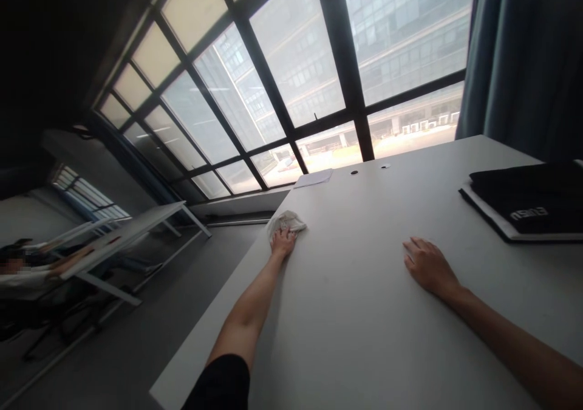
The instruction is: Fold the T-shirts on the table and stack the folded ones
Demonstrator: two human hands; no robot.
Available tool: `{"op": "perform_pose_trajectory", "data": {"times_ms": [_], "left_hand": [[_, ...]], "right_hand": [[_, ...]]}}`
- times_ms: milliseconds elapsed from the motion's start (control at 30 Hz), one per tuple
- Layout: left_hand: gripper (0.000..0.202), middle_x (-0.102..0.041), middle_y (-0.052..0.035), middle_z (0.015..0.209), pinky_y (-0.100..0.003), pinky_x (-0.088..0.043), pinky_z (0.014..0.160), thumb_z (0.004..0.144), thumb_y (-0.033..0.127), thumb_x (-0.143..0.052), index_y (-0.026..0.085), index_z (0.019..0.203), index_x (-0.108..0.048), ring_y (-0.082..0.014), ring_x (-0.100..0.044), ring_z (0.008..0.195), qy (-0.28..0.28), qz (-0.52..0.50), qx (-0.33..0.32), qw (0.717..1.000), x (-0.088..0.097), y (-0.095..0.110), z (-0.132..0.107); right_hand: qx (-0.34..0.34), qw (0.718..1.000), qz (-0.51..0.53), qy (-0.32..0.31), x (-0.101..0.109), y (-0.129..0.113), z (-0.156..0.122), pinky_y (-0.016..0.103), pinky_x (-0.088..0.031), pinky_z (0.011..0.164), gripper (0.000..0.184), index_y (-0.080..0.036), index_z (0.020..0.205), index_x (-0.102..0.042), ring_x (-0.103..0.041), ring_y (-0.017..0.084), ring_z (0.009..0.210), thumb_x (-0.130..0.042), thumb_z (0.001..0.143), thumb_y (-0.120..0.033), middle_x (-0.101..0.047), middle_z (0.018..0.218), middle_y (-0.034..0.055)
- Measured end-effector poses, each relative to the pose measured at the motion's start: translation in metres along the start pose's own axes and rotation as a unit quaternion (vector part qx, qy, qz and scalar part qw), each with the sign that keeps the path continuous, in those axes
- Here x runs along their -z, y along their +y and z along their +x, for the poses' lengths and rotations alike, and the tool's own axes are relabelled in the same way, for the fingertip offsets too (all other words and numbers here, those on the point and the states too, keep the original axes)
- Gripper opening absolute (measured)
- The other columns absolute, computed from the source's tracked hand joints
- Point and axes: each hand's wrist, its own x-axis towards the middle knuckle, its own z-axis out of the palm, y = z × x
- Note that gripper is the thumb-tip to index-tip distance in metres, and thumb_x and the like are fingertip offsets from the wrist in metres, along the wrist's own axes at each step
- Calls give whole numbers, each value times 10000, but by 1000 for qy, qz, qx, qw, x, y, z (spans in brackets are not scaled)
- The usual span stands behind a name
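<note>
My left hand [283,243] is stretched far forward and presses a crumpled white cloth [288,220] onto the white table [346,288], close to its left edge. The fingers lie over the near part of the cloth, which bunches up ahead of them and reaches the edge. On the right side, my right hand [428,265] rests palm down on the tabletop with its fingers a little apart. Nothing is in it.
A black folded item with white lettering [542,200] lies on the table at the right. Near the far left corner is a sheet of paper [314,178]. Windows and a dark curtain [505,64] stand behind; a person [27,276] sits at another table [132,237].
</note>
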Motion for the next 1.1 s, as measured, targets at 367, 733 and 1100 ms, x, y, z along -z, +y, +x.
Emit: {"op": "perform_pose_trajectory", "data": {"times_ms": [367, 733, 1100], "left_hand": [[483, -495, -146, 1449, -544, -394, 1072, 943, 502, -558, 291, 1374, -613, -384, -477, 1302, -33, -50, -197, 979, -32, 100, -112], [544, -612, -131, 1281, -446, -462, 1044, 912, 476, -650, 198, 1370, -561, -280, -578, 1184, -32, -258, -321, 911, -33, 146, -163], [183, -709, -40, 896, -345, -509, 838, 923, 369, -567, 213, 906, -661, -218, -663, 856, -50, -251, -245, 935, -34, 132, -138]], "right_hand": [[-41, 994, 100, 17, 20, -13, 6, 490, -384, 1066, 345, -199, 1201, -666, -560, 309, 1211, -489, 917, -283, -648, 1285, 144], [-19, 932, 361, 16, 43, -16, 9, 417, -466, 1017, 507, -213, 1323, -546, -614, 257, 1143, -643, 827, -257, -665, 1218, 105], [-48, 961, 270, -16, 50, -12, 6, 427, -476, 946, 516, -187, 1304, -595, -625, 265, 1017, -674, 844, -407, -670, 1187, 133]]}}
